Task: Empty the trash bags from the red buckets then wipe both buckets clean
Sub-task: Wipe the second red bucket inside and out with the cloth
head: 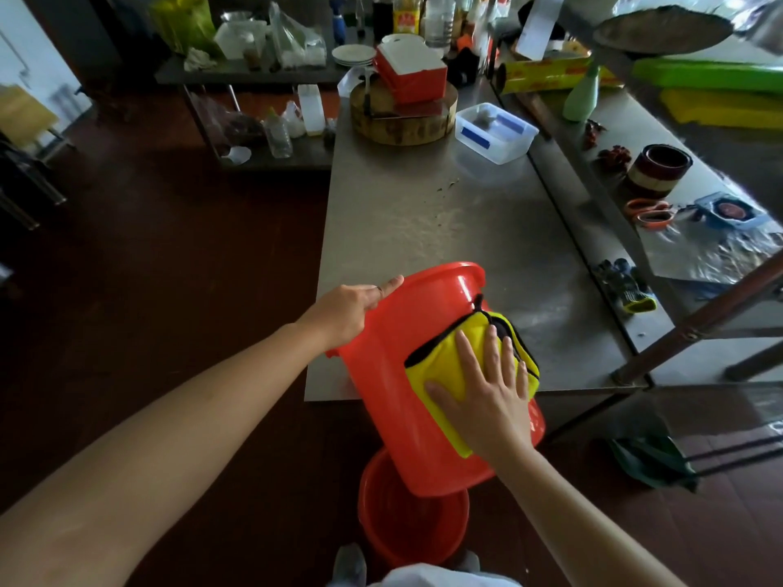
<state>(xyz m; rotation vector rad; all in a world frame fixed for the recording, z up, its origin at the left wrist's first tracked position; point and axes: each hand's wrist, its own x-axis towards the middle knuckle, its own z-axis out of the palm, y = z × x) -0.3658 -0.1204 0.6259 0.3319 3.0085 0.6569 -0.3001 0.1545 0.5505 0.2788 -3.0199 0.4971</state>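
While the left hand (347, 309) grips the rim of the tilted red bucket (394, 374), fingers curled over the edge and thumb stretched along it, I see the right hand (487, 396) lying flat with its fingers spread, pressing a yellow cloth (440, 358) with black edging against the bucket's outer wall. The bucket's mouth rests on the near left corner of the steel table (445, 222), and its base hangs off the edge toward me. Directly beneath that base, a second red bucket (406, 527) stands upright on the dark floor. Farther along the table I can make out a clear plastic container (495, 133) beside a round wooden chopping block (402, 120). Orange scissors (648, 211) lie on the shelf to the right.
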